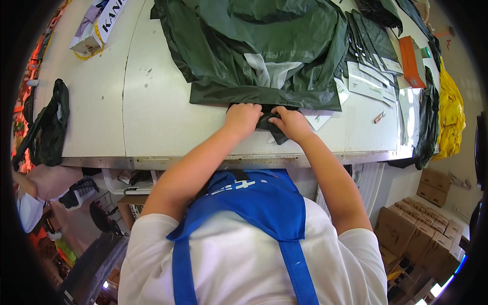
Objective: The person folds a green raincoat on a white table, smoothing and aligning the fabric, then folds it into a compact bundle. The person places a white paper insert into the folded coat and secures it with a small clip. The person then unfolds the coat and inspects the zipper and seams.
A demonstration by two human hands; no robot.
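A dark green, shiny coated garment, like a rain jacket, lies spread on the white table with its wide hem toward me. Pale mesh lining shows in its opening. Just below the hem is a small dark piece of cloth; whether it belongs to the garment I cannot tell. My left hand has its fingers closed on this cloth's left side, knuckles up against the hem. From the right, my right hand pinches the same cloth. A white printed sheet pokes out beside it.
Flat dark packets and white printed sheets lie to the right, near an orange box. A small cutter-like tool rests there. Yellow cloth hangs at far right; a dark bundle droops over the left edge.
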